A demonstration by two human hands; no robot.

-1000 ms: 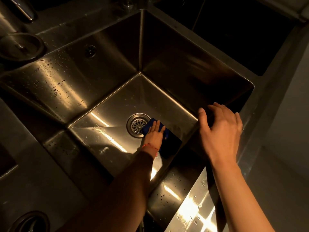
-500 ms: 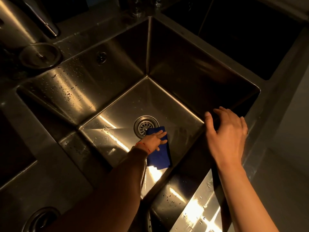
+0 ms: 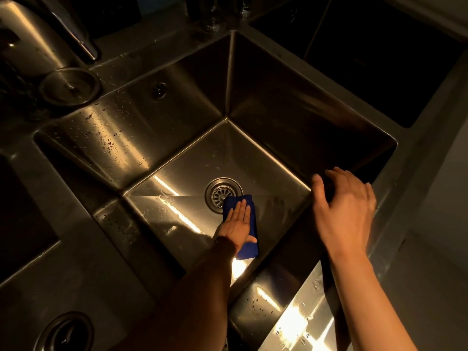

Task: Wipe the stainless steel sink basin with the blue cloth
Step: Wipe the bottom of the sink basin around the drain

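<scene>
Nearest the camera, two forearms reach in from 6 o'clock. The right hand (image 3: 345, 211) hovers by the sink's (image 3: 291, 138) rim at about 3 o'clock, fingers loosely spread and holding nothing — can't tell if it actually touches the metal. A second ago it sat in much the same spot, so it's probably just bracing.

The left hand (image 3: 238, 224) is down on the basin floor, palm flat with straight fingers pressing the cloth (image 3: 249, 247). That's where the change is: half a second ago the fingers pointed off toward 2 o'clock, now they point at 12, and the cloth's top edge overlaps the lower-right rim of the drain (image 3: 223, 194). Looks like a small back-and-forth scrub around the drain, still mid-wipe.

Further out, the far-left wall at 10 o'clock is dotted with droplets — likely not yet wiped. Beyond it sit a round lid (image 3: 71, 86) and the faucet (image 3: 76, 36) at 11.
</scene>
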